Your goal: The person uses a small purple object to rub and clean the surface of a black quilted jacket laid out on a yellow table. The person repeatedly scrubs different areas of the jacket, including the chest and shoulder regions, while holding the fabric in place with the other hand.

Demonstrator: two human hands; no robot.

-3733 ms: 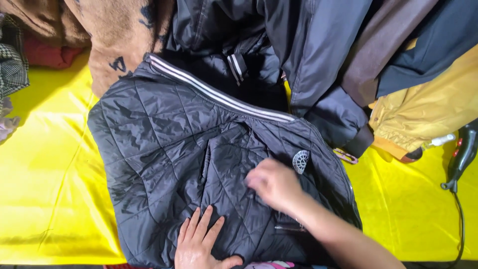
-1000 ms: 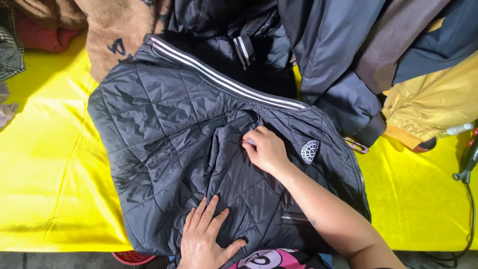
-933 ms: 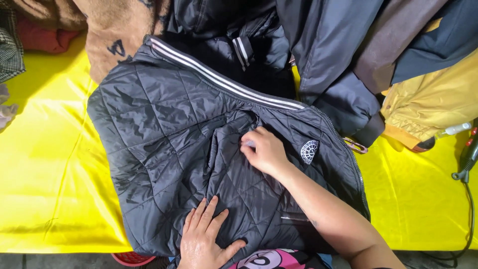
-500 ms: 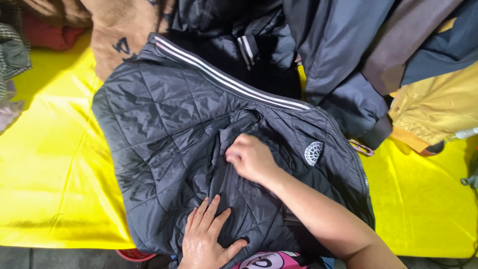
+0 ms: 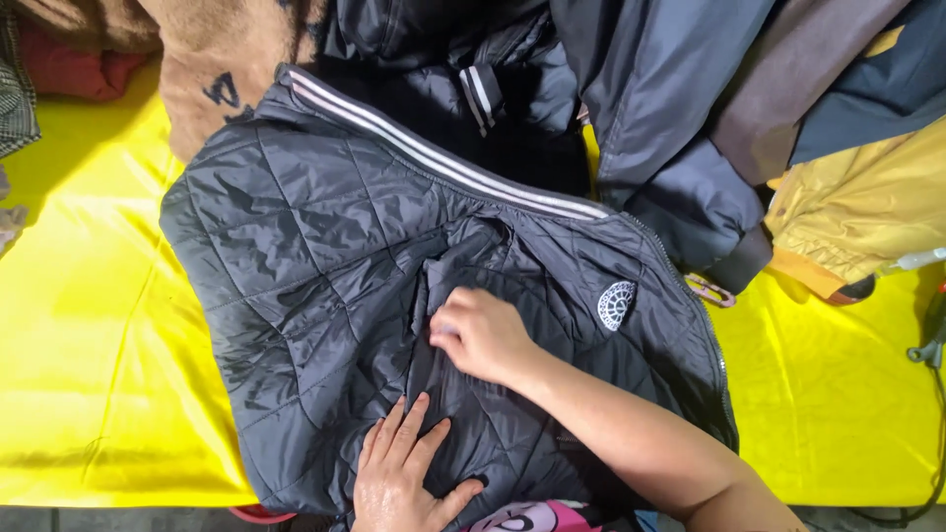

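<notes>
Head view shows the right hand (image 5: pixel 480 335) has slid leftward, fingers curled pinching a fold of the black quilted jacket (image 5: pixel 325 296), while the left hand (image 5: pixel 404 473) stays flat, fingers spread.

1. A single head-worn camera looked steeply down from above the person's own arms.
2. It faced a yellow table (image 5: pixel 89 325) from its near edge, toward heaped garments (image 5: pixel 690 108) at the far side.
3. The view sat close, a quilted black jacket (image 5: pixel 315 256) filling most of the frame.
</notes>
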